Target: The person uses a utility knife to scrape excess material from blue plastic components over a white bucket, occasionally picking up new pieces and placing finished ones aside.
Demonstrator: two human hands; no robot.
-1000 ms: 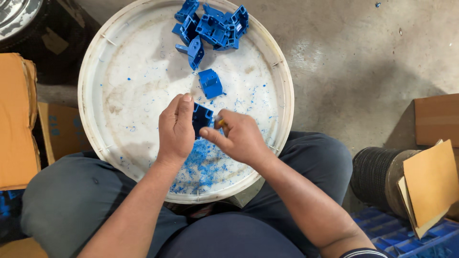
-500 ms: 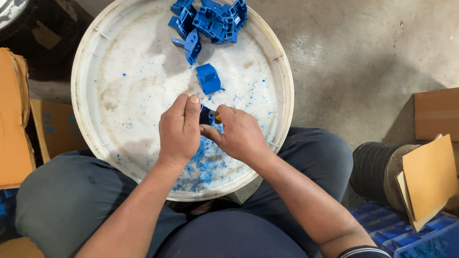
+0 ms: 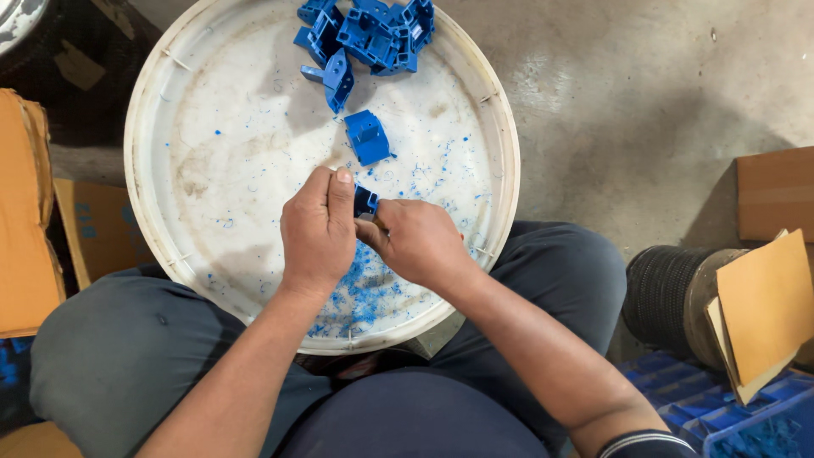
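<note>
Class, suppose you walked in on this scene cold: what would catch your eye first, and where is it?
First, the two hands, left hand and right hand, meeting over a big round white tray on the person's lap, pinching a small blue part between them. Next, the heap of blue parts at the tray's far rim, one lone part lying apart nearer the hands, and blue shavings under the hands.

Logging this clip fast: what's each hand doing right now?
Left hand: closed on the blue part.
Right hand: closed, touching the same part; any tool hidden.

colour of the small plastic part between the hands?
Blue; the small blue plastic part shows best in the head view.
</note>
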